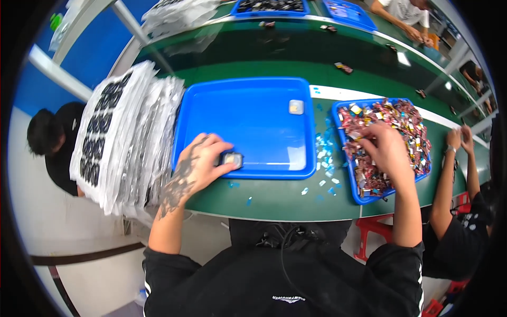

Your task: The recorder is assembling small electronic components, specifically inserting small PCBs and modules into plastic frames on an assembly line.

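My left hand (196, 164), tattooed on its back and wrist, pinches a small dark square casing (232, 160) with a pale inner face between thumb and fingers. It is over the near left part of a large blue tray (237, 124). A similar small square piece (296, 107), pale with an orange-tan centre, lies near that tray's right side. My right hand (390, 153) reaches over a smaller blue tray (355, 191) heaped with small wired parts (409, 119) in reddish, yellow and silver. Its thumb and fingertips are drawn together at the heap's left side; what they grip is too small to make out.
Blue film scraps (326, 158) litter the green table (253, 208) between the trays. Stacked clear plastic trays with black parts (100, 132) stand at left. Beyond, a dark conveyor belt (296, 45) carries small parts. Co-worker's hands (459, 140) are at right; another person (58, 137) is at left.
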Demonstrator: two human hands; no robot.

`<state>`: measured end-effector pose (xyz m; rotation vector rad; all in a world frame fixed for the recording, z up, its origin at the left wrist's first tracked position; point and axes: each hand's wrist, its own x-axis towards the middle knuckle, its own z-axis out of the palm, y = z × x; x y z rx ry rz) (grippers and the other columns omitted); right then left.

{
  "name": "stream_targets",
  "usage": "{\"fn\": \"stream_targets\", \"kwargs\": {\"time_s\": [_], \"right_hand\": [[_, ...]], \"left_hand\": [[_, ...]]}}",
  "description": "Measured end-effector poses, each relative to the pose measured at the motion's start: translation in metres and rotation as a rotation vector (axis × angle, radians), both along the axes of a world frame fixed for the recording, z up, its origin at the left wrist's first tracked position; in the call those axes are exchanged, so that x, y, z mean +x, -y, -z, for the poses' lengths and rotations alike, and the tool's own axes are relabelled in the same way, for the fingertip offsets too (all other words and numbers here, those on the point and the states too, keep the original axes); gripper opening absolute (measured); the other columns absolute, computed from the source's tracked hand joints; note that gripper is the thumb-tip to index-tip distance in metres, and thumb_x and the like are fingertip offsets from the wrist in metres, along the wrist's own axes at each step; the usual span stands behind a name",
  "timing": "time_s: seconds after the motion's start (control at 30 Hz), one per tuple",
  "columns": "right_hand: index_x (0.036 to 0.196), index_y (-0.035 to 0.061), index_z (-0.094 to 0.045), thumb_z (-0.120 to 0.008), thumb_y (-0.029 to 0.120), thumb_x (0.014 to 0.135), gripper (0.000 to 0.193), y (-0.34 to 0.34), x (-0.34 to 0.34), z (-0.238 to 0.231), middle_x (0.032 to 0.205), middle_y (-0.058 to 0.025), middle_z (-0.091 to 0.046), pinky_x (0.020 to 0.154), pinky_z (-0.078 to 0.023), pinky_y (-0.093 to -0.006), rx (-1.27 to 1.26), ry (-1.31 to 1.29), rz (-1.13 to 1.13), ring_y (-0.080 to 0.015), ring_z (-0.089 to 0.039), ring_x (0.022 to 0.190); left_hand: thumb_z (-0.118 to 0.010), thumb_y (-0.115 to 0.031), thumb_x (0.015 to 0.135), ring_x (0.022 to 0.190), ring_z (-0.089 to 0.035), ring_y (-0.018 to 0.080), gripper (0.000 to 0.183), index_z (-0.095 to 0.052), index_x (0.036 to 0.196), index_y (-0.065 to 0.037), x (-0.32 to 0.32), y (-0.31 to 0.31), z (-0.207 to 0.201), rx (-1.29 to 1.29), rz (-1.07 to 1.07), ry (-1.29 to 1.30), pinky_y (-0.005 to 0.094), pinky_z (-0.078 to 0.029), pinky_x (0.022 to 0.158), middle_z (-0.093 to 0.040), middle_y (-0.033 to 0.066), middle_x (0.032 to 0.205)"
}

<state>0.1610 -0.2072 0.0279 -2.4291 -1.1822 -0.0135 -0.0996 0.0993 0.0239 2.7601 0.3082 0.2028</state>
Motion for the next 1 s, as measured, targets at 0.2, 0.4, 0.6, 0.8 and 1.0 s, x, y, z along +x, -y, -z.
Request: {"fn": "stream_targets", "kwargs": {"time_s": [0.2,0.4,0.6,0.8,1.0], "right_hand": [[0.097,-0.0001,-0.068,-0.061,-0.001,0.082,0.017,0.008,0.0,-0.012,0.088,-0.0155,-0.065,0.071,-0.05,-0.0349,0.131,0.033,0.057,-0.0286,-0.064,0.077],[0.1,-0.0019,-0.066,-0.061,0.005,0.088,0.015,0.023,0.001,-0.02,0.093,-0.0167,-0.066,0.07,-0.049,-0.0333,0.205,-0.027,0.169,-0.0278,-0.065,0.081],[0.102,-0.0041,-0.064,-0.057,0.004,0.09,0.016,0.03,-0.001,-0.029,0.083,-0.0184,-0.061,0.072,-0.048,-0.0375,0.123,0.01,0.103,-0.0316,-0.062,0.076],[0.101,-0.0013,-0.063,-0.059,0.0,0.088,0.014,0.046,-0.004,-0.013,0.081,-0.0097,-0.065,0.066,-0.05,-0.0287,0.267,-0.165,0.25,-0.018,-0.061,0.072],[0.108,0.0022,-0.064,-0.063,-0.001,0.084,0.024,0.014,-0.04,-0.009,0.095,-0.0103,-0.063,0.065,-0.049,-0.0272,0.489,0.054,0.068,-0.0164,-0.061,0.082]], "left_hand": [[-0.075,-0.025,0.073,0.095,-0.058,0.0272,0.041,-0.065,0.111,-0.009,0.015,-0.01,0.005,0.014,0.062,-0.078,0.0384,-0.042,0.095,-0.06,0.0072,0.099],[-0.073,-0.02,0.077,0.079,-0.061,0.0265,0.026,-0.052,0.081,-0.005,0.029,-0.007,-0.003,-0.022,0.12,-0.118,0.0391,-0.049,0.076,-0.06,0.0105,0.08],[-0.065,-0.007,0.087,0.071,-0.053,0.0069,0.017,-0.048,0.088,-0.004,0.058,0.026,0.018,-1.062,0.107,0.137,0.0245,-0.045,0.064,-0.052,0.001,0.08],[-0.059,0.003,0.086,0.067,-0.058,0.0075,0.011,-0.05,0.091,-0.002,0.047,0.04,0.023,-1.172,-0.06,0.102,0.0204,-0.049,0.059,-0.057,0.0034,0.079],[-0.051,-0.008,0.094,0.055,-0.055,0.01,0.006,-0.053,0.095,-0.003,0.066,0.052,0.007,-1.484,-0.118,0.219,0.0199,-0.041,0.045,-0.058,0.0041,0.077]]}}
